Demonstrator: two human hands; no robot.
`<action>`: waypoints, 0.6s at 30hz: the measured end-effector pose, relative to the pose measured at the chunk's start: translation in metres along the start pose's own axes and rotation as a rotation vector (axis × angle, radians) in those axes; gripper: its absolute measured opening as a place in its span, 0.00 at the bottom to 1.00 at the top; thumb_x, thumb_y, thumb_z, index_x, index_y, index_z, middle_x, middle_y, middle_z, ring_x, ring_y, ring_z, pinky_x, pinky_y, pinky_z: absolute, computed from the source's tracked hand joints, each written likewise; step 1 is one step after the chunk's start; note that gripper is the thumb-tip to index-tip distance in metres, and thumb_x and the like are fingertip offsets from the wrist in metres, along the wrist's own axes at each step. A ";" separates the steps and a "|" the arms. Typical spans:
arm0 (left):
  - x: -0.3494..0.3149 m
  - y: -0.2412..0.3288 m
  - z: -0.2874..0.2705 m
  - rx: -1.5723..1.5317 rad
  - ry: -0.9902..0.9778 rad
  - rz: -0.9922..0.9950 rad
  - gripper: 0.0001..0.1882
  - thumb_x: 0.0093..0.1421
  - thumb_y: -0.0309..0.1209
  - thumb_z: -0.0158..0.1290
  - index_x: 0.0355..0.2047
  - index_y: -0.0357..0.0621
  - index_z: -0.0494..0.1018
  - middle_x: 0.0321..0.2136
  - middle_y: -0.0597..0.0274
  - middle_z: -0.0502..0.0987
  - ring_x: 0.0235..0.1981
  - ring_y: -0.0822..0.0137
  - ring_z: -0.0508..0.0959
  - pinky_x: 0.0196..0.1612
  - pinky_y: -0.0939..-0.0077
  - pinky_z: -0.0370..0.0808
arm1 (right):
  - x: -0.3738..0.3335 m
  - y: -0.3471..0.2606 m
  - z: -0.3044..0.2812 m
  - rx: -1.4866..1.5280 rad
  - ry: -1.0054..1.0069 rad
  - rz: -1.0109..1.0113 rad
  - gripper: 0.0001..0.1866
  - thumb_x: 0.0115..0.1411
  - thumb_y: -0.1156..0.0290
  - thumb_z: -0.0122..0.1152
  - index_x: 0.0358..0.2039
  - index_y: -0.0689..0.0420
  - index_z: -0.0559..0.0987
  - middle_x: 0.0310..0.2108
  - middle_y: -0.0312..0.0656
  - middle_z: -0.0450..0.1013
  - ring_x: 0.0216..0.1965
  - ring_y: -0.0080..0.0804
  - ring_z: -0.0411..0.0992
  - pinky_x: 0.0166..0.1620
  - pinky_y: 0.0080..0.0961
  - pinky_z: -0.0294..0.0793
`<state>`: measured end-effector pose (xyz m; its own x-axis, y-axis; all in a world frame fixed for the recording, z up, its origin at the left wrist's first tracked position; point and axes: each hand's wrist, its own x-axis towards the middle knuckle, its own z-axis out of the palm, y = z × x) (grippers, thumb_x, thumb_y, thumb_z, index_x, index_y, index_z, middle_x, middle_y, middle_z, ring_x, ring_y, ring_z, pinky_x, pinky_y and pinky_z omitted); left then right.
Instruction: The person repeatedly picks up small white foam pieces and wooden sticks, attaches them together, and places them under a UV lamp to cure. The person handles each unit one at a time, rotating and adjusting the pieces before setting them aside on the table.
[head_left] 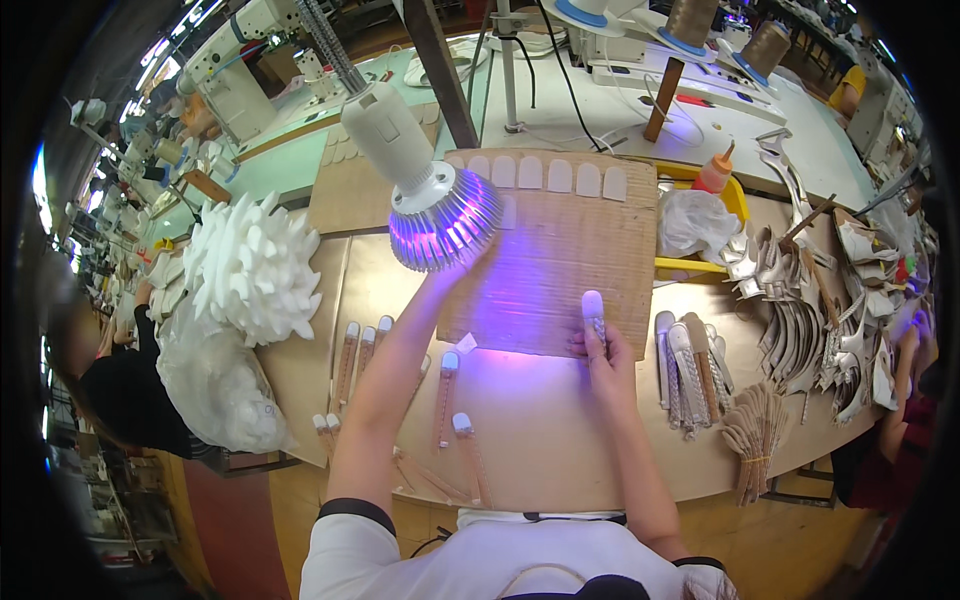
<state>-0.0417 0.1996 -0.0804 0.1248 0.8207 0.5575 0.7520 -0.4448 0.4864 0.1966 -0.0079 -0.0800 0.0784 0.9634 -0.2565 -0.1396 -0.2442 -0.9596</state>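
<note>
My right hand [609,358] is closed around a narrow woven strap with a rounded white end [593,304], held upright near the front right edge of a cardboard sheet [580,245]. A row of pale, round-topped pieces [559,177] lies along the far edge of that sheet. My left hand [474,262] reaches over the sheet's left side, close to those pieces, with its fingers hidden behind a lamp [446,222] that casts violet light. Around my left forearm, several straps with white tips [447,395] lie on the table.
At left sit a pile of white foam-like pieces [245,262] and a clear plastic bag [220,375]. To the right are stacked straps [690,365], a banded bundle [757,430], a yellow tray [738,205] with an orange-red bottle [714,173], and many curved pieces [795,320]. Co-workers flank the table.
</note>
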 end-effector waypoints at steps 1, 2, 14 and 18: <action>-0.002 -0.003 0.003 0.018 -0.022 -0.027 0.09 0.54 0.29 0.59 0.32 0.40 0.70 0.29 0.53 0.69 0.33 0.56 0.70 0.39 0.63 0.66 | 0.001 0.000 0.001 -0.013 0.014 0.015 0.13 0.67 0.64 0.52 0.45 0.61 0.74 0.34 0.37 0.75 0.36 0.23 0.74 0.40 0.20 0.72; -0.006 -0.003 0.006 0.084 -0.020 -0.008 0.06 0.59 0.28 0.55 0.31 0.39 0.71 0.30 0.54 0.70 0.34 0.60 0.71 0.40 0.65 0.68 | 0.002 -0.001 0.002 -0.018 0.012 0.004 0.13 0.67 0.64 0.52 0.45 0.61 0.74 0.34 0.37 0.75 0.36 0.23 0.74 0.40 0.20 0.72; -0.083 0.094 -0.086 -1.265 0.110 -0.765 0.08 0.67 0.32 0.47 0.41 0.40 0.66 0.40 0.56 0.77 0.39 0.63 0.81 0.37 0.73 0.79 | 0.006 0.003 0.013 -0.366 0.052 -0.206 0.11 0.67 0.68 0.51 0.41 0.62 0.75 0.32 0.37 0.71 0.33 0.24 0.67 0.39 0.24 0.67; -0.088 0.109 -0.100 -1.351 0.027 -0.879 0.11 0.66 0.28 0.49 0.46 0.40 0.62 0.41 0.52 0.76 0.39 0.60 0.81 0.38 0.71 0.82 | 0.008 -0.005 0.012 -0.277 0.001 -0.129 0.11 0.67 0.67 0.50 0.41 0.62 0.74 0.32 0.37 0.71 0.34 0.24 0.66 0.41 0.23 0.66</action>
<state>-0.0353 0.0428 -0.0096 -0.0369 0.9799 -0.1962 -0.5127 0.1500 0.8454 0.1859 0.0028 -0.0758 0.0794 0.9883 -0.1306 0.1463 -0.1411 -0.9791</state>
